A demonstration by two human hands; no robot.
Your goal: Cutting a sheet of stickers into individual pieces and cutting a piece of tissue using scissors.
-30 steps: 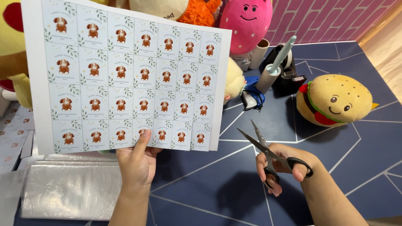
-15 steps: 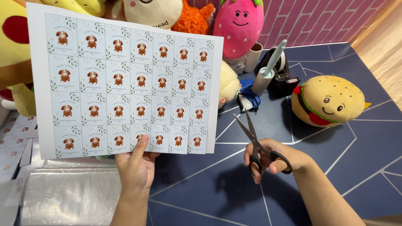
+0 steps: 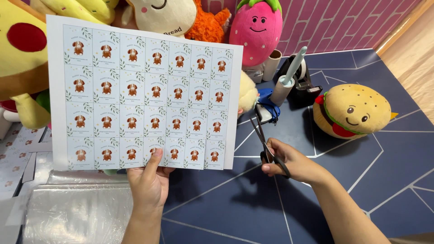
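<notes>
My left hand (image 3: 149,185) pinches the bottom edge of a white printed sheet (image 3: 144,95) and holds it up. The sheet carries rows of small pale-blue labels, each with a brown dog picture. To its right, my right hand (image 3: 289,162) grips black scissors (image 3: 266,144) by the handles. Their closed blades point up and away, just right of the sheet's lower right corner without touching it. Both hands hover above a dark blue mat (image 3: 361,180) with thin white lines.
Plush toys line the back: a burger (image 3: 352,110), a pink strawberry (image 3: 257,29), an orange one (image 3: 205,25) and a yellow one (image 3: 22,63). A lint roller (image 3: 289,79) and black tape dispenser (image 3: 303,86) stand behind the scissors. Clear plastic bags (image 3: 77,212) and cut label strips (image 3: 18,153) lie at left.
My right hand has swung the scissors left and up toward the sheet's right edge, and the blades have closed. The sheet has shifted slightly right and lower in view.
</notes>
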